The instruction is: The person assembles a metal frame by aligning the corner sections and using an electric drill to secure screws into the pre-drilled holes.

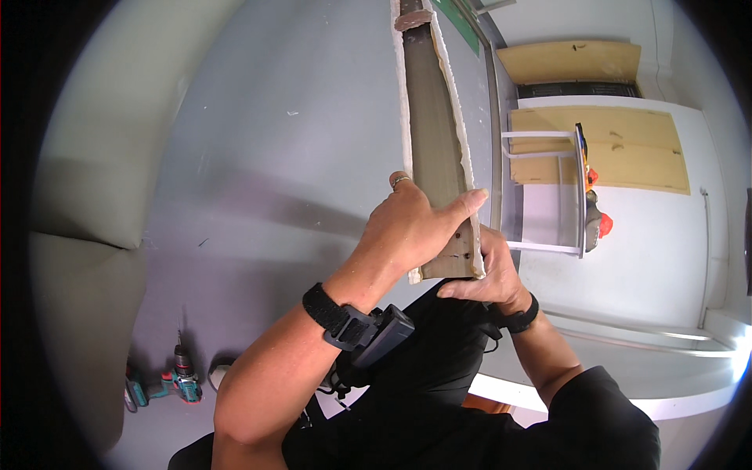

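A long, narrow board (435, 117) with a brown-grey face stretches away from me, with ragged white foam or filler running along both long edges. Toward its far end a brown lump lies across it. My left hand (407, 227) grips the near part, with the thumb over the right edge and other fingers at the left edge. My right hand (495, 270) is wrapped round the near right corner, its fingers partly hidden behind the board. A few small dark holes or marks show near the close end. Both wrists wear black straps, the left one carrying a dark device (380, 337).
Grey floor (258, 141) spreads beneath the board. A grey padded seat (86, 313) runs along the left. A teal cordless drill (185, 380) stands at lower left beside another teal tool (135, 392). At right is a white-legged table (540, 246) bearing orange items, near yellowish panels (642, 149).
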`<action>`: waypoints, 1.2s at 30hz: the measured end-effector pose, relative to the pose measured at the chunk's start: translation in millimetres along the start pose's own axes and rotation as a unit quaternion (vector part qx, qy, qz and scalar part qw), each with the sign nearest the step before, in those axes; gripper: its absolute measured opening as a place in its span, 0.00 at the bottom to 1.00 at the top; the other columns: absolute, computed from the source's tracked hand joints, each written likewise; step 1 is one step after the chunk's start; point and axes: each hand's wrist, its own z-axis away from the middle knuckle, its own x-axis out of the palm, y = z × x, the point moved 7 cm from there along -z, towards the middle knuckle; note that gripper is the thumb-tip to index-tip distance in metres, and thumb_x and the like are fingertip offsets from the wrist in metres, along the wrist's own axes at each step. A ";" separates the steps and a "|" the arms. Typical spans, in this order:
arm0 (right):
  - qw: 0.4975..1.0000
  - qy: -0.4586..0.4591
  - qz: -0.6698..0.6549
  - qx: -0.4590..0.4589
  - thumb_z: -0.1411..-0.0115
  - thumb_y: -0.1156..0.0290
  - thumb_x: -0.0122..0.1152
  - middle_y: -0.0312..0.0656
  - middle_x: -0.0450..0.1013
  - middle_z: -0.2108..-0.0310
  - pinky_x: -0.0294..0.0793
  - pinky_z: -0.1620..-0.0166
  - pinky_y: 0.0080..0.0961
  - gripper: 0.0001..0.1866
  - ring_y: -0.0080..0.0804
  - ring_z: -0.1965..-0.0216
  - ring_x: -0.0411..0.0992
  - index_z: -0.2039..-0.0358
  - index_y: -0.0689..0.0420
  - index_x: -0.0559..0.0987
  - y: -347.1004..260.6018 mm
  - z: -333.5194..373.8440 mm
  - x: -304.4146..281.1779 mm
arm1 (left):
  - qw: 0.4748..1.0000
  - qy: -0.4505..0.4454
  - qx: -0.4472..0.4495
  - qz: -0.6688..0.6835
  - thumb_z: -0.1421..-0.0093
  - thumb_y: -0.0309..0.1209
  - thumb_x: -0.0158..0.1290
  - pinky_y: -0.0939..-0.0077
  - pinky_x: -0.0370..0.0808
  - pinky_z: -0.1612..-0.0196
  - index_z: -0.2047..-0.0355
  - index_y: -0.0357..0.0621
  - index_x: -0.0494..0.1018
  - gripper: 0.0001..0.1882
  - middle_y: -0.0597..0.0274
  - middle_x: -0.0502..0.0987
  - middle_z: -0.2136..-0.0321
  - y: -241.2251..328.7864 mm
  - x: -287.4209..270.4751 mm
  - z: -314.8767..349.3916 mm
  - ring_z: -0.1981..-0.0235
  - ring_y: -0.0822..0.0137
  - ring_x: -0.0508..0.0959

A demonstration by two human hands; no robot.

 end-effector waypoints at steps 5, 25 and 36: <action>0.990 -0.120 -0.006 0.072 0.60 0.75 0.78 0.40 0.80 0.67 0.76 0.59 0.26 0.21 0.30 0.66 0.77 0.63 0.62 0.81 6.9 -2.4 7.8 | 0.998 -0.022 -0.061 0.003 0.45 0.62 0.55 0.70 0.78 0.66 0.61 0.09 0.62 0.50 0.36 0.76 0.70 2.1 -0.5 7.3 0.68 0.56 0.81; 0.995 -0.086 -0.012 0.053 0.57 0.80 0.73 0.39 0.81 0.70 0.77 0.63 0.23 0.14 0.25 0.69 0.78 0.68 0.61 0.82 6.3 -2.4 10.3 | 0.995 -0.015 -0.074 0.064 0.49 0.57 0.62 0.74 0.79 0.66 0.56 0.09 0.51 0.53 0.35 0.75 0.67 -7.6 3.2 6.2 0.67 0.57 0.81; 0.992 -0.102 -0.027 0.065 0.56 0.79 0.73 0.39 0.81 0.69 0.78 0.62 0.23 0.13 0.25 0.68 0.78 0.67 0.61 0.82 8.1 -4.9 8.8 | 0.997 -0.026 -0.062 0.046 0.49 0.60 0.57 0.68 0.80 0.64 0.50 0.06 0.45 0.59 0.32 0.77 0.67 -4.2 2.5 7.8 0.66 0.47 0.82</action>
